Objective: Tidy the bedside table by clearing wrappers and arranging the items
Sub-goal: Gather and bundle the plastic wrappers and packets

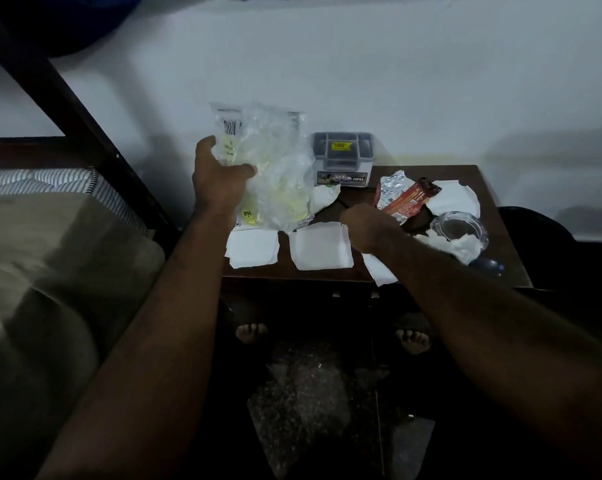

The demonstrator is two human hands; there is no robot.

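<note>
I count one clear crumpled plastic bag, one grey lidded box.
Left hand raised, gripping the bag; right hand curled low, grip unclear.

Dim room, bluish cast, soft overall blur, dark floor, wide-angle bending at edges, faint wall shadows

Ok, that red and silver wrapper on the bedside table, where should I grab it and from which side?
Probably pinch the red and silver wrapper at its crumpled foil edge, which lifts off the table, coming from the near left, where your right hand is. The glass bowl crowds its right side.
</note>
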